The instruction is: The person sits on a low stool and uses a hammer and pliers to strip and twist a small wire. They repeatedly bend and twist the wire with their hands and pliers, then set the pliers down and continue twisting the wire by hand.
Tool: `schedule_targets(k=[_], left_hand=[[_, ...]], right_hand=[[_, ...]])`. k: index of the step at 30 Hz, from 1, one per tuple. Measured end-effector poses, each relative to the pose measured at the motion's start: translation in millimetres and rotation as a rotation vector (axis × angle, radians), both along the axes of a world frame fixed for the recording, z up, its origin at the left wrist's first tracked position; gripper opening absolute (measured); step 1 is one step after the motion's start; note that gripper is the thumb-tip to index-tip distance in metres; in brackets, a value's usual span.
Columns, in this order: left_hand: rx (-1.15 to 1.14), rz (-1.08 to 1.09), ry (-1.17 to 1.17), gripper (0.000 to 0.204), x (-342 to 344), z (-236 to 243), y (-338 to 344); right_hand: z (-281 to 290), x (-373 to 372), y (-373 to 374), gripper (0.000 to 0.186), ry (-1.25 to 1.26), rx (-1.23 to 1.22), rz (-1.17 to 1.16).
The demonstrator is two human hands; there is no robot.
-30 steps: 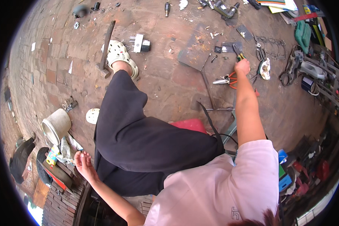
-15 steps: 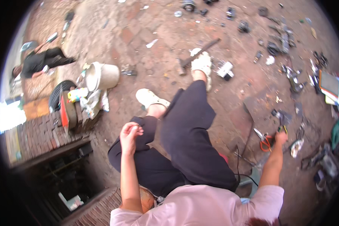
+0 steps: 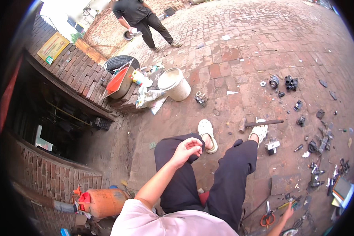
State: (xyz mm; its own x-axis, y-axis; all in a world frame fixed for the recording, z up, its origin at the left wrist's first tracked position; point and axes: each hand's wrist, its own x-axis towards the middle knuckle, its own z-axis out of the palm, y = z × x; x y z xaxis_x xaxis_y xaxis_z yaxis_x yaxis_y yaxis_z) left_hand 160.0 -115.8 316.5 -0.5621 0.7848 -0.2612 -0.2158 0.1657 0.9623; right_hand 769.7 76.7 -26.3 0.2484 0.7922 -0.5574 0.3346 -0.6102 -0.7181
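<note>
Pliers [image 3: 284, 205] lie on the near right of the brick paving [image 3: 244, 45], at our right hand [image 3: 288, 212]; whether its fingers grip them, we cannot tell. Our left hand [image 3: 187, 152] curls narrow over dark trousers [image 3: 177, 190], contents unclear. Our view has swung left, leaving that reach probably unwatched.

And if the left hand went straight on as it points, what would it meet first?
Likely the left white clog, next in line beyond the left hand; depth is unclear, so it might pass above the shoe.
</note>
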Motion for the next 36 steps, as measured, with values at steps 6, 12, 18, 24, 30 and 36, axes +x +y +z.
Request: schedule_targets(k=[6, 12, 18, 24, 30, 36], left_hand=[[0.200, -0.027, -0.001, 0.019, 27.8, 25.4, -15.4], [0.285, 0.024, 0.101, 0.014, 52.0, 53.5, -35.6], [0.415, 0.175, 0.302, 0.011, 55.8, 94.4, -54.0], [0.366, 0.354, 0.731, 0.012, 56.6, 126.4, -75.7], [0.355, 0.300, 1.301, 0.021, 36.1, 139.6, -98.7], [0.297, 0.127, 1.396, 0.022, 23.1, 137.9, -99.0]], right_hand=[[137.2, -125.9, -17.6, 0.044, 1.133, 0.044, -0.166], [288.0, -241.9, -52.8, 0.037, 1.485, -0.062, 0.485], [377.2, -318.0, -99.8, 0.048, 1.580, -0.407, 0.860], [414.5, -371.2, -128.1, 0.044, 1.241, -0.304, 1.111], [427.4, -400.4, -142.9, 0.023, 1.072, 0.122, 1.372], [426.1, -406.5, -145.4, 0.022, 0.890, 0.344, 1.417]])
